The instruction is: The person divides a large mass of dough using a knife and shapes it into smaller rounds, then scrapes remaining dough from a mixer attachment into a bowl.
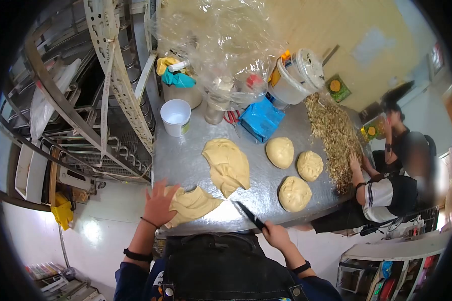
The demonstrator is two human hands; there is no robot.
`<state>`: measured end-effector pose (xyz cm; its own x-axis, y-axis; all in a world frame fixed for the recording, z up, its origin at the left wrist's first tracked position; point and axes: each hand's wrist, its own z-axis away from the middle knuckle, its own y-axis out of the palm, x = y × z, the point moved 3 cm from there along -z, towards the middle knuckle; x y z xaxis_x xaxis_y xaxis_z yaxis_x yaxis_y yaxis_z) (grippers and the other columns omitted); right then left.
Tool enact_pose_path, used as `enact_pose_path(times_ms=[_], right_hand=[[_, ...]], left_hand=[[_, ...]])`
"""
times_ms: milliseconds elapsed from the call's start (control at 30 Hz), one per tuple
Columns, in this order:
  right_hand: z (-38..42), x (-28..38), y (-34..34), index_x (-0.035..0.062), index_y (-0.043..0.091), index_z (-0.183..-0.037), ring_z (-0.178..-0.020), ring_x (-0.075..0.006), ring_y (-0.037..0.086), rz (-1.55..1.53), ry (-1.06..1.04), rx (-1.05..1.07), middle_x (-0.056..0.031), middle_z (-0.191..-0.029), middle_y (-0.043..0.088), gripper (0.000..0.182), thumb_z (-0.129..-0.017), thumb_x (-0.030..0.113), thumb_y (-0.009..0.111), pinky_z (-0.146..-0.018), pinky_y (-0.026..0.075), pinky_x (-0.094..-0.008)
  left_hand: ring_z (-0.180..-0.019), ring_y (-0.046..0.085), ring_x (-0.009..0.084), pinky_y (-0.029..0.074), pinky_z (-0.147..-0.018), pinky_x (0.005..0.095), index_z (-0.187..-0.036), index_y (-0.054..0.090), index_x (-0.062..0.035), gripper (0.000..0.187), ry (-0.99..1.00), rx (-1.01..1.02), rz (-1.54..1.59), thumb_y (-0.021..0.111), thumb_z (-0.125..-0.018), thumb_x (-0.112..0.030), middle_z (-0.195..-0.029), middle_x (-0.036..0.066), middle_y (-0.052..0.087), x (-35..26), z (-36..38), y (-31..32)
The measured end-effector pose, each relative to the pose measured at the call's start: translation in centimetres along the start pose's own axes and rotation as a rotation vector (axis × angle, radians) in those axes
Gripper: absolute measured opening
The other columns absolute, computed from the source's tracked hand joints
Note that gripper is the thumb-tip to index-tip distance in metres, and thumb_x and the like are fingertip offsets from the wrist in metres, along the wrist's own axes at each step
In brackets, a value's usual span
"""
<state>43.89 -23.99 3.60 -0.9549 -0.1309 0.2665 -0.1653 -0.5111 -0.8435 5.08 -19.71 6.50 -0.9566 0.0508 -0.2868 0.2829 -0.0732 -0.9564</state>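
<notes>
My left hand (159, 203) lies with fingers spread on the left edge of a flat piece of dough (193, 204) near the front of the metal table. In my right hand (277, 236) is a knife (250, 215), its dark blade pointing up and left, close to the table's front edge. Behind the first piece lies a larger slab of dough (226, 163), its lower tip near the knife. To the right sit three rounded dough balls: one at the back (279, 152), a smaller one (310, 165) and one nearer the front (295, 194).
A white tub (176, 117), red-handled scissors (232, 118), a blue packet (262, 119) and a large white bucket (289, 80) stand along the back under clear plastic. A chopped-nut-like heap (334, 135) covers the right side, where a co-worker's hands (356, 163) reach in. Metal racks (118, 75) rise at left.
</notes>
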Motion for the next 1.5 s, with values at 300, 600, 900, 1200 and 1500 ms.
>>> enact_pose_path(times_ms=[300, 600, 900, 1200, 1500], right_hand=[[-8.8, 6.1, -7.4, 0.0051, 0.046, -0.111, -0.079, -0.0378, 0.056, -0.264, -0.112, -0.735, -0.0211, -0.089, 0.055, 0.036, -0.078, 0.014, 0.056, -0.068, 0.045, -0.0437], [-11.8, 11.8, 0.3, 0.0057, 0.045, -0.118, -0.096, -0.0380, 0.052, -0.387, -0.148, -0.117, -0.0236, -0.110, 0.046, 0.052, -0.075, 0.029, 0.062, -0.082, 0.043, -0.0426], [-14.2, 11.9, 6.2, 0.0064, 0.048, -0.068, -0.058, -0.0083, 0.044, -1.047, -0.192, 0.063, 0.0016, -0.061, 0.048, 0.019, -0.065, 0.009, 0.066, -0.053, 0.038, -0.0243], [-7.9, 20.8, -3.6, 0.0051, 0.036, -0.064, -0.058, -0.0117, 0.041, -0.859, -0.636, -0.130, -0.0006, -0.061, 0.040, 0.027, -0.063, 0.006, 0.063, -0.052, 0.034, -0.0278], [0.1, 27.6, -14.6, 0.0087, 0.058, -0.100, -0.092, -0.0242, 0.053, -0.550, -1.379, -0.252, -0.0107, -0.104, 0.051, 0.034, -0.068, 0.015, 0.067, -0.078, 0.044, -0.0329]], left_hand=[[-0.125, 0.027, 0.0358, 0.024, -0.092, 0.0664, -0.130, 0.035, -0.0311, 0.094, 0.061, 0.491, 0.005, 0.074, -0.045, -0.043, -0.136, 0.007, 0.032, -1.3, -3.1, 6.0], [-0.114, 0.039, 0.0261, 0.030, -0.086, 0.0583, -0.116, 0.048, -0.0249, 0.067, 0.025, 0.220, 0.035, 0.067, -0.054, -0.042, -0.118, 0.001, 0.047, -1.9, -0.6, 5.9], [-0.077, 0.058, 0.0255, 0.035, -0.071, 0.0486, -0.094, 0.057, -0.0195, 0.037, 0.073, -0.059, 0.078, 0.062, -0.061, -0.035, -0.078, 0.002, 0.061, -2.0, 1.4, 8.4], [-0.090, 0.058, 0.0317, 0.043, -0.081, 0.0397, -0.108, 0.054, -0.0123, 0.046, -0.334, -0.113, 0.683, 0.064, -0.063, -0.018, -0.097, 0.013, 0.061, 0.3, 4.4, 5.7], [-0.089, 0.054, 0.0132, 0.045, -0.076, 0.0265, -0.100, 0.052, -0.0046, 0.040, 0.302, -0.314, 1.094, 0.070, -0.065, -0.005, -0.099, 0.005, 0.055, -5.1, 4.5, -7.7]])
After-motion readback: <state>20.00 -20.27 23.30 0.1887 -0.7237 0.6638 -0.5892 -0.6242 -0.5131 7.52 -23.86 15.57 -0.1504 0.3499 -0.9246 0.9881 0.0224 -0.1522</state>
